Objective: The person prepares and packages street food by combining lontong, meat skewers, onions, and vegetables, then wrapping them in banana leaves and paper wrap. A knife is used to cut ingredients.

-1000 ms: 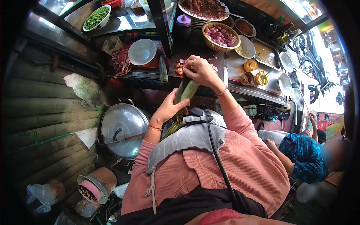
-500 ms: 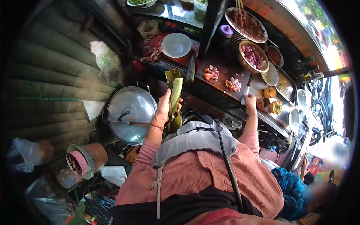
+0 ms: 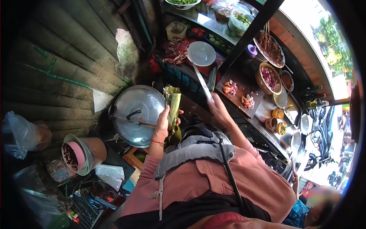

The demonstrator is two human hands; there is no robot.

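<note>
My left hand (image 3: 163,123) is wrapped round a long roll in green banana leaf (image 3: 174,108), held upright in front of my apron. A knife (image 3: 202,82) is in my right hand (image 3: 218,107), its blade pointing up and left towards a white plate (image 3: 201,54). Behind the blade, a cucumber-like dark green vegetable (image 3: 212,79) lies at the counter edge. To the right, the wooden cutting board (image 3: 238,84) carries two heaps, chopped tomato and shallot (image 3: 230,87) and more chopped pieces (image 3: 248,101).
Left of the leaf roll stands a large lidded pot (image 3: 139,103) with a long-handled tool across it. A basket of shallots (image 3: 268,78), a plate of skewered meat (image 3: 270,49) and small jars (image 3: 281,128) line the counter. Another person (image 3: 312,208) is at lower right.
My right hand has lifted the knife off the cutting board's edge and swung it left, close to the leaf roll. My view has shifted; my left hand still holds the roll.
</note>
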